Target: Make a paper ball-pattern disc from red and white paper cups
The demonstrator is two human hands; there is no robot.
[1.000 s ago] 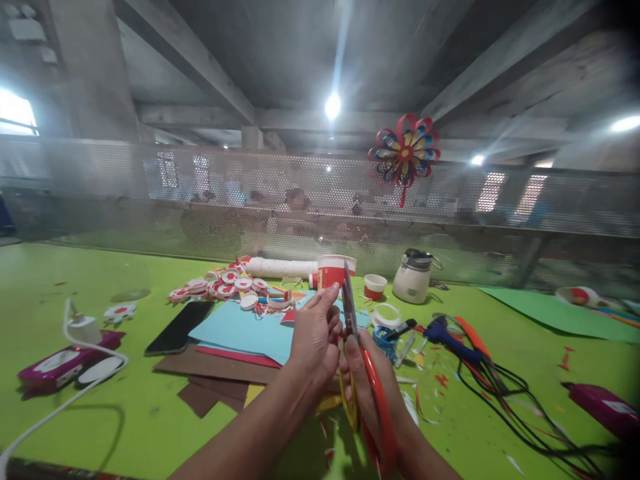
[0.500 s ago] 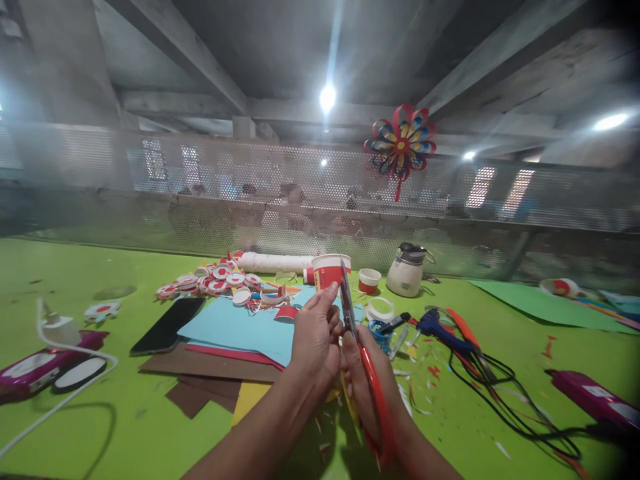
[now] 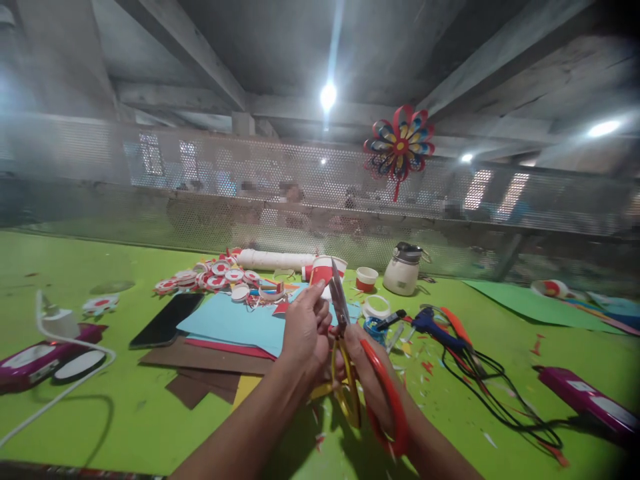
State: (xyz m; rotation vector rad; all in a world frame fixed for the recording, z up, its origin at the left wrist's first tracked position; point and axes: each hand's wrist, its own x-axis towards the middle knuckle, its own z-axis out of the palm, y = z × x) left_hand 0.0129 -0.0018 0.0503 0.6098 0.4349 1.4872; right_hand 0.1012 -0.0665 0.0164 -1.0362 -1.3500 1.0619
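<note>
The scissors (image 3: 350,360) stand nearly upright in front of the person, above the near middle of the green table (image 3: 100,413). Their short grey metal blades point up and slightly away, tips just below the red paper cup (image 3: 323,270) as the view has it. One handle loop is yellow, the other a long orange-red bow that curves down toward the wrist. The right hand (image 3: 373,380) is closed around these handles, fingers threaded through the loops; whether the blades are parted or together cannot be told. The left hand (image 3: 305,330) is held right beside the blades, thumb and fingers pressed together as if pinching something small; what sits between them is hidden.

Behind the hands lies a stack of paper sheets: a light blue sheet (image 3: 235,323) on top, red, brown and yellow ones beneath. A black phone (image 3: 165,320) lies just left of the stack. Further back are red-and-white paper discs (image 3: 210,277) and a white roll (image 3: 273,260). To the right lie a blue glue gun (image 3: 440,330) with black cables and a white jar (image 3: 403,270). Paper scraps are scattered near the hands. A paper pinwheel (image 3: 399,147) hangs on the mesh screen.
</note>
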